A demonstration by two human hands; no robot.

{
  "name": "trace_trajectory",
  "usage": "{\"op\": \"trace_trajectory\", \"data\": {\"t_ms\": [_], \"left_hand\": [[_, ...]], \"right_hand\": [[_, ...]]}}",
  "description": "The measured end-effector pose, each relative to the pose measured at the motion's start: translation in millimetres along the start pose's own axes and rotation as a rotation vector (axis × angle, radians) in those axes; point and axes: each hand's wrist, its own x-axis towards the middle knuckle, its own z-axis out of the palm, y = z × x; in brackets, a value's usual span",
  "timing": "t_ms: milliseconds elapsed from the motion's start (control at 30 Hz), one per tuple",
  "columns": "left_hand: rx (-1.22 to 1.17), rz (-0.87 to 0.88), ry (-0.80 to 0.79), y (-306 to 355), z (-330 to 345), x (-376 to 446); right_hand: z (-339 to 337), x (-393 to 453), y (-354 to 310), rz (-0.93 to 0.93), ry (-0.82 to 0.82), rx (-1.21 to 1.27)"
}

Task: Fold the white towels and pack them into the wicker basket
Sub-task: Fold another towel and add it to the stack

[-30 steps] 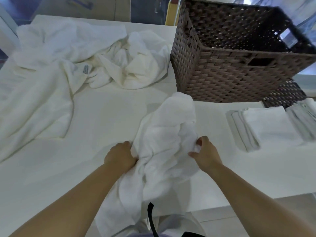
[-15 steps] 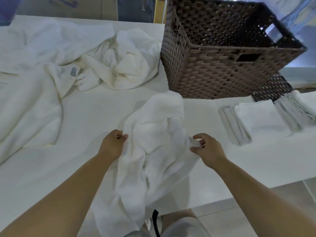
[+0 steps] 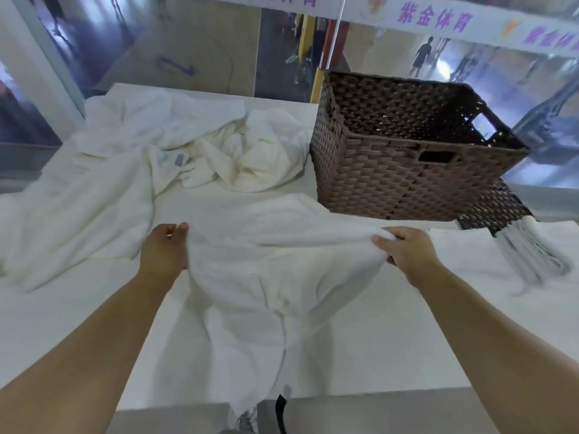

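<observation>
Pinching opposite edges, the left hand and right hand stretch a limp white terry towel between them; soft and light, best held by corners. Beyond the right hand sits the empty brown wicker basket.

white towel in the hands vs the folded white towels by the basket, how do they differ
The white towel in the hands is unfolded and wrinkled, stretched between the left hand and right hand, and hangs over the table's front edge. The folded white towels lie flat in a neat stack, untouched. Both are plain white cloth.
</observation>
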Motion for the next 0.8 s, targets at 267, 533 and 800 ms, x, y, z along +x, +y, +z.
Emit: {"op": "trace_trajectory", "data": {"t_ms": [267, 533, 800], "left_hand": [[-0.026, 0.054, 0.104, 23, -24, -50], [-0.017, 0.240, 0.315, 68, -66, -107], [-0.061, 0.335, 0.162, 98, -100, -170]], "right_hand": [[-38, -19, -15, -0.105, 0.027, -0.215], [-97, -62, -43, -0.269, 0.203, 0.063], [-152, -109, -57, -0.319, -0.014, 0.229]]}}
